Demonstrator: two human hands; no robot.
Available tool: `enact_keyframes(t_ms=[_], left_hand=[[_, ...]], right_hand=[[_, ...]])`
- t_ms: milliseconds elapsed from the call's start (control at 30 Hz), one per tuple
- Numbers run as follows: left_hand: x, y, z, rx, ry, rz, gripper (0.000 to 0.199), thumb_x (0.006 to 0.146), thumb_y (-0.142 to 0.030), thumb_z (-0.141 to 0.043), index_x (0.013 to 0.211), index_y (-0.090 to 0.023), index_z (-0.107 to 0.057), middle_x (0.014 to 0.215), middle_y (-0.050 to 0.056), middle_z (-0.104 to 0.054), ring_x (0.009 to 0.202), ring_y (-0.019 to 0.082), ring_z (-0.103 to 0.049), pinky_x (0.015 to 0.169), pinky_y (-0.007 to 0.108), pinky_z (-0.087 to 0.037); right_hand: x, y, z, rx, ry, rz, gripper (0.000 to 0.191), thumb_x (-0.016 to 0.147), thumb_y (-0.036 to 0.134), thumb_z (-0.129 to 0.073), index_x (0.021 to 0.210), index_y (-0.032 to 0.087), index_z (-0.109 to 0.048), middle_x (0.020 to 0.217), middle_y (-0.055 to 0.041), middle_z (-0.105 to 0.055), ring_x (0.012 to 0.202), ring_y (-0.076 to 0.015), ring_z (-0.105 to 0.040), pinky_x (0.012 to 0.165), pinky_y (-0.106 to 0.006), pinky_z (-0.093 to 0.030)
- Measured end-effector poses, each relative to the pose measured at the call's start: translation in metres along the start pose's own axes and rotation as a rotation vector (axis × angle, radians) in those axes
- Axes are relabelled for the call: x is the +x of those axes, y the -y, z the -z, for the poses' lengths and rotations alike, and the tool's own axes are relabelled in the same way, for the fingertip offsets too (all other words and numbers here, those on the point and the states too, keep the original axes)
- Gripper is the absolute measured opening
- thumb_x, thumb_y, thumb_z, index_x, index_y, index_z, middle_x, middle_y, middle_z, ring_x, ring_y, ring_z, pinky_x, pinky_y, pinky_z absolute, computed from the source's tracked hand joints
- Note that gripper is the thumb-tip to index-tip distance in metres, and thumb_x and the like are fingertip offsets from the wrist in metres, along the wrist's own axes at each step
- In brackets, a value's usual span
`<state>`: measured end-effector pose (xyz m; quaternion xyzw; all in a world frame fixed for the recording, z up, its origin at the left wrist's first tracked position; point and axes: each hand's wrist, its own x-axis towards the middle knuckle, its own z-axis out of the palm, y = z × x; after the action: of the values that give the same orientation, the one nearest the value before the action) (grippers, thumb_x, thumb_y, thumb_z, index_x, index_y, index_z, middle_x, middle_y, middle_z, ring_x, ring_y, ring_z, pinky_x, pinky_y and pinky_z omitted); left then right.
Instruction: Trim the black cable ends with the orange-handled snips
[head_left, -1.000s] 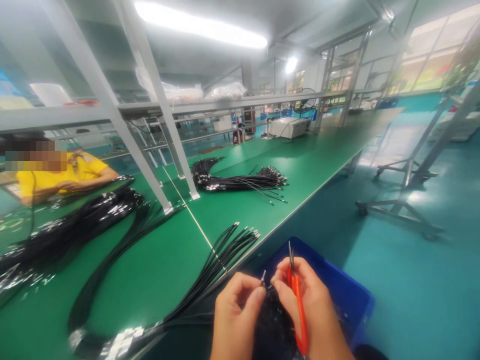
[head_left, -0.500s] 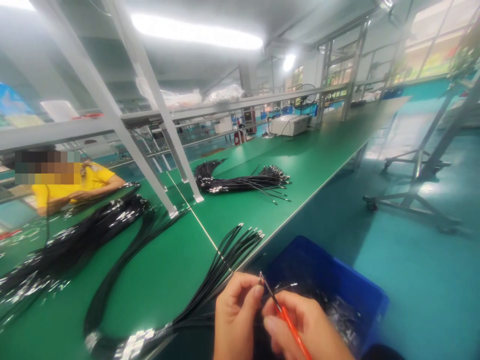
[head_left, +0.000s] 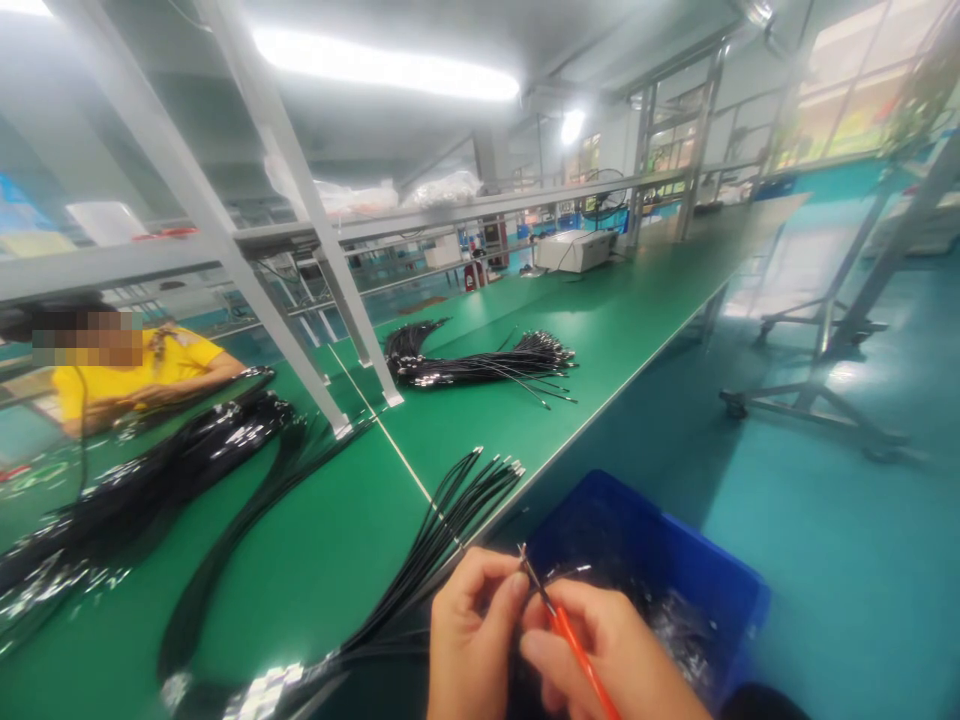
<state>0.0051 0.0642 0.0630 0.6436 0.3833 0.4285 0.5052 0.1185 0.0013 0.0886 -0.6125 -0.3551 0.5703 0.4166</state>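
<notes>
At the bottom centre, my left hand (head_left: 476,625) pinches the end of a thin black cable with its thumb and forefinger. My right hand (head_left: 600,640) is closed round a red-handled tool (head_left: 576,650), whose thin metal tip meets the cable end at my left fingertips. Both hands are close together, just off the front edge of the green table (head_left: 300,560). Beside them, a fan of black cables (head_left: 450,520) with silvery ends lies over the table's edge. A blue bin (head_left: 720,570) with dark cables and clear plastic inside stands below, partly hidden by my right hand.
Large black cable bundles (head_left: 172,470) cover the left of the table, and another bundle (head_left: 487,365) lies further back. White shelf posts (head_left: 341,270) rise from the tabletop. A person in yellow (head_left: 169,365) sits across. A wheeled metal frame (head_left: 817,390) stands right.
The view has shifted slightly, moving the surroundings a little left. My right hand and the red-handled tool have moved slightly left; both hands keep their grips.
</notes>
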Motion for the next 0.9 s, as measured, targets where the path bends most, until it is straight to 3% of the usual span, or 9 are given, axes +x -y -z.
enact_keyframes(t_ms=[333, 567, 700, 833, 900], left_hand=[[-0.001, 0.000, 0.002, 0.060, 0.004, -0.044, 0.013, 0.077, -0.027, -0.063, 0.070, -0.018, -0.069, 0.065, 0.001, -0.068, 0.063, 0.017, -0.062, 0.060, 0.024, -0.049], [-0.003, -0.003, -0.005, 0.072, -0.021, -0.057, 0.013, 0.077, -0.026, -0.063, 0.069, -0.018, -0.069, 0.064, 0.001, -0.067, 0.060, 0.017, -0.061, 0.057, 0.024, -0.048], [-0.002, -0.001, -0.004, 0.010, 0.005, -0.039, 0.012, 0.078, -0.027, -0.064, 0.071, -0.018, -0.069, 0.067, 0.001, -0.066, 0.063, 0.016, -0.060, 0.060, 0.024, -0.048], [0.000, 0.002, 0.001, -0.123, 0.042, 0.040, 0.011, 0.076, -0.027, -0.066, 0.073, -0.018, -0.069, 0.067, 0.001, -0.065, 0.060, 0.014, -0.057, 0.058, 0.021, -0.047], [0.001, 0.002, 0.003, -0.160, 0.040, 0.064, 0.010, 0.076, -0.027, -0.067, 0.073, -0.017, -0.069, 0.068, 0.001, -0.065, 0.061, 0.013, -0.057, 0.059, 0.021, -0.047]], right_hand=[[0.001, -0.002, 0.001, -0.040, -0.008, 0.019, 0.008, 0.071, 0.024, -0.056, 0.065, 0.019, -0.052, 0.043, 0.0075, -0.050, 0.034, -0.0045, -0.038, 0.033, -0.014, -0.025], [-0.002, -0.009, 0.005, 0.047, -0.009, 0.077, 0.019, 0.069, 0.033, -0.059, 0.060, 0.020, -0.048, 0.040, 0.0097, -0.043, 0.034, -0.0045, -0.036, 0.036, -0.016, -0.025], [-0.004, -0.008, 0.008, 0.070, -0.015, 0.090, 0.025, 0.068, 0.038, -0.062, 0.059, 0.020, -0.047, 0.040, 0.0091, -0.045, 0.032, -0.0043, -0.036, 0.035, -0.016, -0.026], [-0.002, -0.009, 0.008, 0.108, -0.069, 0.021, 0.022, 0.068, 0.040, -0.062, 0.070, 0.021, -0.052, 0.043, 0.0087, -0.049, 0.030, -0.0053, -0.034, 0.031, -0.018, -0.020], [0.000, -0.012, 0.006, 0.174, -0.095, 0.090, 0.022, 0.064, 0.037, -0.066, 0.071, 0.021, -0.054, 0.046, 0.0091, -0.048, 0.035, -0.0062, -0.037, 0.035, -0.019, -0.025]])
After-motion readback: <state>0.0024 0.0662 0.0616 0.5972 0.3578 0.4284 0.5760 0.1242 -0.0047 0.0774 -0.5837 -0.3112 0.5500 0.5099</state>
